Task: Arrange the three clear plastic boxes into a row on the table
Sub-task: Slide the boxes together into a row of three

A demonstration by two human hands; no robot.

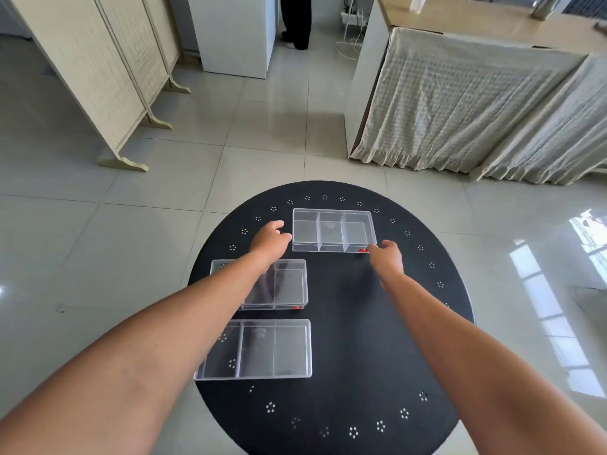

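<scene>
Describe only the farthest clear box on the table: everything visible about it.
The far box is clear, lidless plastic, rectangular, split by two dividers into three empty compartments, with a small red label at its near right corner. It lies flat on the black round table. The left hand is at its left end, the right hand at its near right corner.

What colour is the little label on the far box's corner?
Red, on the far box at its near right corner label, seen from the head camera.
</scene>
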